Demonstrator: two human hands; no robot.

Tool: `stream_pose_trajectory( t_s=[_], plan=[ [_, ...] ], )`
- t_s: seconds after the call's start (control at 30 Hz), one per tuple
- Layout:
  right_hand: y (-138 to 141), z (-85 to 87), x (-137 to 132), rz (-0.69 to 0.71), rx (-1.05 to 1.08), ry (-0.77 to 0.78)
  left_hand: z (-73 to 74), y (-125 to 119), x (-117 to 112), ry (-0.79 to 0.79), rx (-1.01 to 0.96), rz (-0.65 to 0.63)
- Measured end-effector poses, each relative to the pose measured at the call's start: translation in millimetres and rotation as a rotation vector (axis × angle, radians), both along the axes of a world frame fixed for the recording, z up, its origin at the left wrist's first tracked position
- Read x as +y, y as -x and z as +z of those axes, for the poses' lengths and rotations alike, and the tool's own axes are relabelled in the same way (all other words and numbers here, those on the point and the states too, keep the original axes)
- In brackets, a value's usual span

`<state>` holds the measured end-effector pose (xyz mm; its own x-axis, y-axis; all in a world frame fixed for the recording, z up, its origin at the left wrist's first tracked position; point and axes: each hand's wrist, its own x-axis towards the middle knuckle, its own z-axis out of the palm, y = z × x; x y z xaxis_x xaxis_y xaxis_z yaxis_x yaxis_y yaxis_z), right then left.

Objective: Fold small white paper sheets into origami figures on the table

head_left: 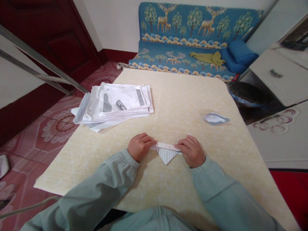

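A small folded sheet of paper (166,154) lies on the table in front of me, its printed triangular tip pointing toward my body. Along its far edge runs a narrow folded white strip. My left hand (141,146) pinches the left end of that strip, fingers curled. At the strip's right end, my right hand (191,150) presses with thumb and bent fingers. Both hands rest low over the tabletop, and the paper's two ends are partly hidden beneath them. Off to the right sits a separate folded paper piece (216,118), grey and white, touched by neither hand.
A stack of papers and plastic sleeves (115,102) lies at the table's left, with a dark metallic stapler-like object (121,105) on top. The table (187,96) has a pale yellow cloth. Beyond it stands a blue deer-patterned sofa (173,59); white cabinets (284,128) flank the right.
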<state>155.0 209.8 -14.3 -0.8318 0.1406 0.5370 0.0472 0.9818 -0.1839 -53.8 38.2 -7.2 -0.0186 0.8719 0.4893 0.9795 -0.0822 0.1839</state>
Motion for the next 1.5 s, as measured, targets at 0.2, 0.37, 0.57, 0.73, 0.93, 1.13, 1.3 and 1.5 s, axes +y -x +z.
stream_pose_trajectory(
  t_s=[0.2, 0.37, 0.57, 0.73, 0.93, 1.13, 1.3, 1.5],
  plan=[
    [-3.6, 3.1, 0.1, 0.017, -0.011, -0.063, -0.4, -4.3, -7.1, 0.024, 0.127, 0.031],
    [-4.1, 4.4, -0.6, 0.036, 0.003, -0.076, 0.9, -6.7, -10.5, 0.035, 0.177, 0.041],
    [-5.0, 2.7, -0.4, 0.000, 0.063, -0.122, 7.8, -10.5, -13.9, 0.086, 0.177, 0.031],
    [-7.2, 5.9, -2.0, -0.021, 0.059, -0.136, 15.7, -17.2, -16.0, 0.195, 0.125, 0.022],
    [-10.3, 7.9, -2.2, -0.005, 0.045, -0.131, 18.4, -19.0, -13.2, 0.231, 0.110, -0.013],
    [-10.6, 10.5, -2.1, 0.004, 0.031, -0.152, 11.1, -18.0, -8.1, 0.153, 0.044, -0.057],
    [-9.8, 13.2, -2.8, -0.009, 0.002, -0.155, 3.8, -16.1, -8.5, 0.040, -0.101, -0.031],
    [-7.4, 25.4, -14.5, -0.071, -0.145, -0.128, 4.2, -15.7, -6.8, 0.059, -0.159, -0.051]
  ],
)
